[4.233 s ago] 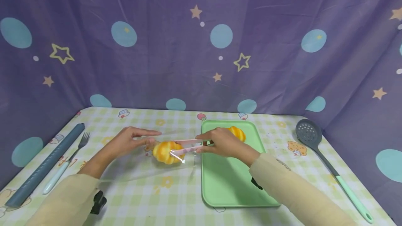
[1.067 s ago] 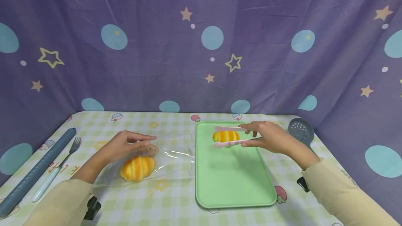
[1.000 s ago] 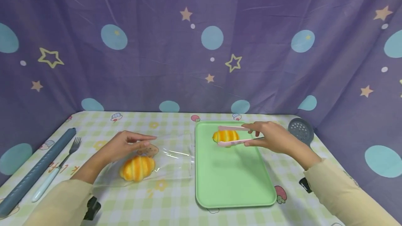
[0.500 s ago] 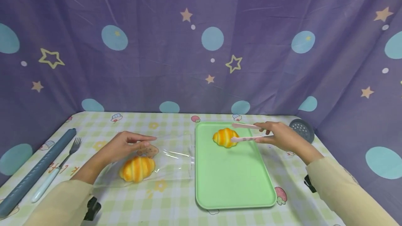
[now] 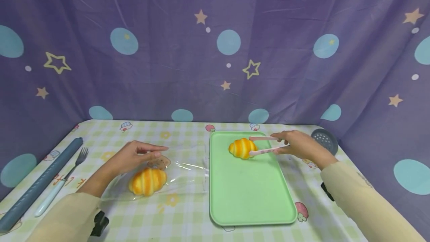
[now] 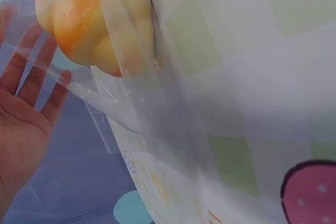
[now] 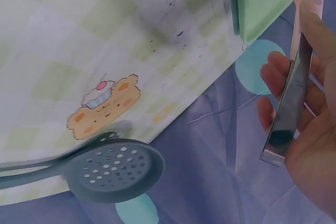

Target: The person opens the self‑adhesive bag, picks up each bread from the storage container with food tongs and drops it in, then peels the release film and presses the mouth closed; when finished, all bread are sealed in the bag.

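My right hand grips pink-tipped metal tongs. Their two arms reach over the right side of a striped orange-yellow croissant-shaped bread, one arm on the far side and one on the near. That bread lies near the back of a light green tray. A second such bread is inside a clear plastic bag on the left of the table. My left hand is at the bag, its fingers extended and spread against the film in the left wrist view; the thumb is barely visible there.
A blue-grey rolling-pin-like rod and a fork lie at the far left. A grey slotted skimmer rests on the right, partly behind my right arm in the head view. A checked cloth covers the table.
The tongs left the first bread in the bag and moved right to the tray. Lately they shifted farther right, then back over the second bread's right side. The left hand has stayed at the bag.
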Tool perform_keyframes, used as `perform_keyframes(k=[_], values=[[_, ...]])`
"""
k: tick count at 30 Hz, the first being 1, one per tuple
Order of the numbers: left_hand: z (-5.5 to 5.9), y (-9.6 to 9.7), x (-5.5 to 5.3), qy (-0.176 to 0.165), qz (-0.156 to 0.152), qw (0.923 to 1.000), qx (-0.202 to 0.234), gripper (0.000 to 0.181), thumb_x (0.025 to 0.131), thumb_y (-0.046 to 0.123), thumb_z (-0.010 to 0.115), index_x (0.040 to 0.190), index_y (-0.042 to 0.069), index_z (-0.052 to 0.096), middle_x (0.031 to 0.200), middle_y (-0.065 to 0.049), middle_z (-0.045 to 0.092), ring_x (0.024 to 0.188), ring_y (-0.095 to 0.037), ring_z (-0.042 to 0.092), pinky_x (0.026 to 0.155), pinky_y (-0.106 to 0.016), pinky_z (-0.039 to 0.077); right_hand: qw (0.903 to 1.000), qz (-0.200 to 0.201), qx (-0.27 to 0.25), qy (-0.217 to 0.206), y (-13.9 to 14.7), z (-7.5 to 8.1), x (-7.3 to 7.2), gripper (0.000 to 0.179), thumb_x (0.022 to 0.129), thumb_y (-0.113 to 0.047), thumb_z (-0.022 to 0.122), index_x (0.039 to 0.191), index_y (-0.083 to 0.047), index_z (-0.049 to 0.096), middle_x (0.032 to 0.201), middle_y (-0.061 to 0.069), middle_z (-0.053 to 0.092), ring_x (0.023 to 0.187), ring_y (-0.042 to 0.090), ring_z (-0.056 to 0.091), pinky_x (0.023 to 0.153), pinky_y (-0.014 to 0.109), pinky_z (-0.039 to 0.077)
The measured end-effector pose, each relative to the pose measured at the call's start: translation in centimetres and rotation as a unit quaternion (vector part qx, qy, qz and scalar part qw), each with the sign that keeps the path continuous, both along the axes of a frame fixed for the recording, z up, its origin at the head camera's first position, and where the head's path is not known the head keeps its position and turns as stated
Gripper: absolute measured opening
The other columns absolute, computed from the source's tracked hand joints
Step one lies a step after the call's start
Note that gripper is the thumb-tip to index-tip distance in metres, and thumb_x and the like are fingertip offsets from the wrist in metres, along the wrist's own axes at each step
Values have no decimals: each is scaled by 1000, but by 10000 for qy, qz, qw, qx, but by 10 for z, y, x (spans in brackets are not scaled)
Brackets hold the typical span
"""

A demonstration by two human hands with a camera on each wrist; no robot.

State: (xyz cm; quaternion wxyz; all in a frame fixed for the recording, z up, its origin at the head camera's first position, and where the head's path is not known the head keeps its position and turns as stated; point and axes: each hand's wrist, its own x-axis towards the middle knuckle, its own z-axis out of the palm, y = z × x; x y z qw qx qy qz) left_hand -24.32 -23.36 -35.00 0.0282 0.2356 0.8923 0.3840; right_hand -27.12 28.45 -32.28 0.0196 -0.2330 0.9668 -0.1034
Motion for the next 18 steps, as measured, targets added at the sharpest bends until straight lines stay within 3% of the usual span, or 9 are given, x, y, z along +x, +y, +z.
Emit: perform_keyframes(k=[11,18], values=[[0,0,0,78,-26,10000,40,29,100,21,67,126,9,74,125,-6,71,121,-35,63,97,-52,53,9996,118,216,-119,-9,3,-9,49,87,-26,82,129,-4,70,95,2,74,69,10,58,65,31,53],[1,1,1,-62,-40,9999,98,30,101,22,66,127,9,73,125,-11,71,117,-31,66,90,-33,56,9996,19,265,23,-15,2,-8,41,88,-26,81,123,-6,75,90,-1,75,75,14,63,70,37,54]])
